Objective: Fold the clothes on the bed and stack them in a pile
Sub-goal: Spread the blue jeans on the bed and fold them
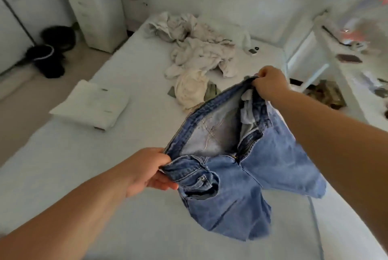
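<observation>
A pair of blue jeans (241, 186) hangs over the white bed (105, 207), held up by the waistband with the fly open. My left hand (147, 169) grips the near end of the waistband, by the button. My right hand (268, 83) pinches the far end of the waistband, higher up. A folded white garment (92, 105) lies on the left side of the bed. A heap of unfolded white and cream clothes (199, 56) lies toward the far end of the bed.
A white drawer unit (94, 12) stands at the back left, with black items (52, 54) on the floor beside it. A white table (357, 66) with small objects stands to the right of the bed. Small dark items (253, 49) lie on the far mattress.
</observation>
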Demonstrator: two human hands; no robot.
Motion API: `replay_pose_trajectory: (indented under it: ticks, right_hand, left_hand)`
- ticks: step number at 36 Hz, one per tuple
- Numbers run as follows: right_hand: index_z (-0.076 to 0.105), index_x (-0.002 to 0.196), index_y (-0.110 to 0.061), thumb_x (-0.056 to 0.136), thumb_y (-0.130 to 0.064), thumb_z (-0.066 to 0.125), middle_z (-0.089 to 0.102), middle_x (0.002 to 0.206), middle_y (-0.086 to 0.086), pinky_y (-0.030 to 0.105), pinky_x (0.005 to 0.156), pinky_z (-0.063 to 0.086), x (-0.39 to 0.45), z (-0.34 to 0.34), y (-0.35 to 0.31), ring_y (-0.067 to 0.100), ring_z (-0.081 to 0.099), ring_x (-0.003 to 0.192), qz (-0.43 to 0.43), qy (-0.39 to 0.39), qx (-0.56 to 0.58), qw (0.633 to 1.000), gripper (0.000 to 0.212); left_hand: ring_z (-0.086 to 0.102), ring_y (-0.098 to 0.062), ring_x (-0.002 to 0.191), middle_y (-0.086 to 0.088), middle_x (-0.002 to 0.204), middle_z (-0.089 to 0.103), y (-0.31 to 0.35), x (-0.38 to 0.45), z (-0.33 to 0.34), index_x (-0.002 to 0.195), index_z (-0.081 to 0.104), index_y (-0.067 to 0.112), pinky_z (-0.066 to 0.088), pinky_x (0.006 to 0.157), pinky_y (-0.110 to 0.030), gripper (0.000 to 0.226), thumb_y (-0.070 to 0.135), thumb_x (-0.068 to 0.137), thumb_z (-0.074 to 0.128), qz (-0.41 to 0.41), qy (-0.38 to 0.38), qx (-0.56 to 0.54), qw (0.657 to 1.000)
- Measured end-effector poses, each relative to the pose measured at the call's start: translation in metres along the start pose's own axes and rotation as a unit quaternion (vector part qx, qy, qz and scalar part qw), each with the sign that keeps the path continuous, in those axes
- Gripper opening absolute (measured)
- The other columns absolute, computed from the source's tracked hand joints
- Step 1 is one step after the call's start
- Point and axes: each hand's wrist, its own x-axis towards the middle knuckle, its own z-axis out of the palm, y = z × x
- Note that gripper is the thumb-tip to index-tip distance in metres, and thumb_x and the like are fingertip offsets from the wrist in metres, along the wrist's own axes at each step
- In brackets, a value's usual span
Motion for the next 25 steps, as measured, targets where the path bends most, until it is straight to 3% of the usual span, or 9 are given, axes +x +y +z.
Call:
replay_pose_trajectory:
  ticks: [4,6,9,12,14,21,25]
  right_hand:
    - [0.043,0.065,-0.016,0.081,-0.002,0.050,0.054,0.085,0.010,0.027,0.066,0.034,-0.011,0.126,-0.030,0.025,0.050,0.081,-0.011,-0.097,-0.052,0.994,0.022]
    - [0.049,0.072,-0.012,0.083,-0.004,0.049,0.053,0.083,0.011,0.027,0.067,0.033,-0.021,0.198,-0.048,0.027,0.050,0.083,-0.009,-0.140,-0.091,0.986,0.013]
    - [0.054,0.078,-0.012,0.087,-0.011,0.051,0.058,0.100,0.021,0.028,0.068,0.039,-0.034,0.299,-0.071,0.032,0.052,0.103,-0.014,-0.186,-0.147,0.972,0.010]
    - [0.051,0.082,-0.014,0.085,-0.004,0.050,0.059,0.098,0.013,0.027,0.069,0.036,-0.043,0.386,-0.097,0.028,0.052,0.092,-0.019,-0.217,-0.143,0.965,0.011]
    - [0.052,0.087,-0.014,0.084,-0.003,0.051,0.061,0.104,0.011,0.027,0.073,0.037,-0.047,0.439,-0.115,0.028,0.053,0.094,-0.013,-0.229,-0.139,0.963,0.012]
    - [0.054,0.093,-0.016,0.085,-0.005,0.052,0.053,0.095,0.003,0.025,0.068,0.036,-0.049,0.574,-0.171,0.019,0.046,0.083,-0.031,-0.264,-0.139,0.954,0.014]
    - [0.056,0.100,-0.012,0.086,-0.008,0.053,0.051,0.094,0.003,0.026,0.068,0.034,-0.046,0.621,-0.185,0.018,0.045,0.084,-0.047,-0.267,-0.151,0.951,0.015]
  left_hand:
    - [0.067,-0.020,0.054,-0.010,0.067,0.071,-0.071,0.030,-0.087,0.097,0.059,0.008,0.052,0.046,-0.022,0.024,0.000,0.090,0.038,-0.063,0.081,0.006,0.995]
    - [0.067,-0.018,0.054,-0.008,0.063,0.071,-0.113,0.044,-0.138,0.092,0.059,0.009,0.054,0.049,-0.023,0.022,0.001,0.089,0.039,-0.102,0.113,0.009,0.988]
    - [0.066,-0.016,0.050,-0.006,0.057,0.069,-0.172,0.061,-0.212,0.085,0.058,0.013,0.053,0.053,-0.024,0.021,0.004,0.090,0.039,-0.161,0.168,-0.016,0.972]
    - [0.065,-0.017,0.051,-0.009,0.064,0.068,-0.216,0.074,-0.282,0.086,0.056,0.013,0.052,0.053,-0.025,0.019,0.006,0.093,0.039,-0.207,0.208,-0.035,0.955]
    - [0.063,-0.020,0.056,-0.013,0.071,0.066,-0.236,0.082,-0.322,0.085,0.053,0.013,0.050,0.055,-0.027,0.019,0.007,0.094,0.038,-0.239,0.225,-0.050,0.943]
    - [0.057,-0.014,0.038,-0.014,0.065,0.061,-0.289,0.121,-0.433,0.083,0.050,0.004,0.041,0.053,-0.026,0.020,0.012,0.097,0.040,-0.305,0.268,-0.065,0.912]
    - [0.048,-0.014,0.023,-0.010,0.037,0.054,-0.320,0.136,-0.479,0.073,0.044,0.002,0.035,0.048,-0.027,0.027,0.014,0.097,0.040,-0.313,0.286,-0.077,0.902]
